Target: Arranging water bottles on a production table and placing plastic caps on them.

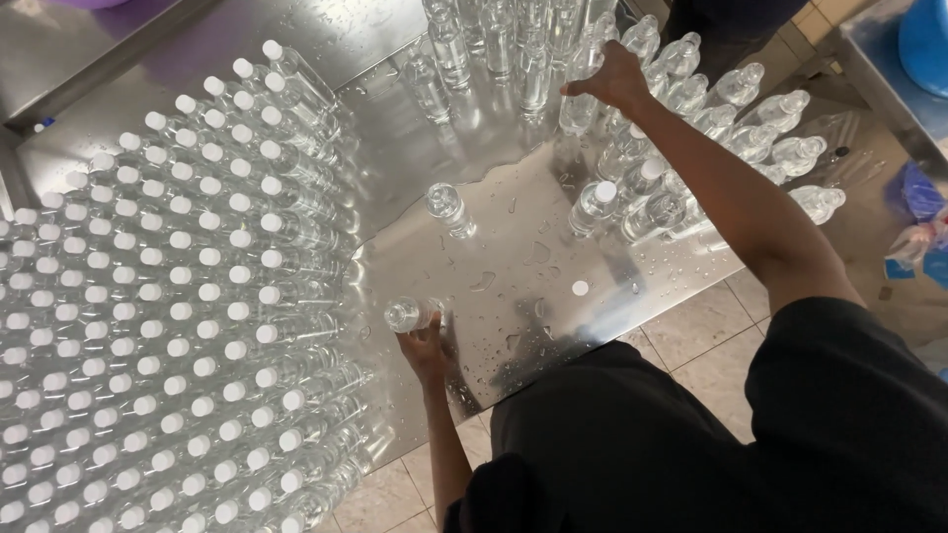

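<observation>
Item one: left hand (425,347) is closing around an uncapped clear bottle (407,314), standing at the near edge of the wet steel bench (513,286), just beside the large block of white-capped bottles (168,296). Item two: right hand (614,79) is gripping the top of a bottle (578,107) in the uncapped cluster (494,44) on the far side of that block. Item three: a loose white cap (580,288) is lying on the bench, apart from the block.
</observation>
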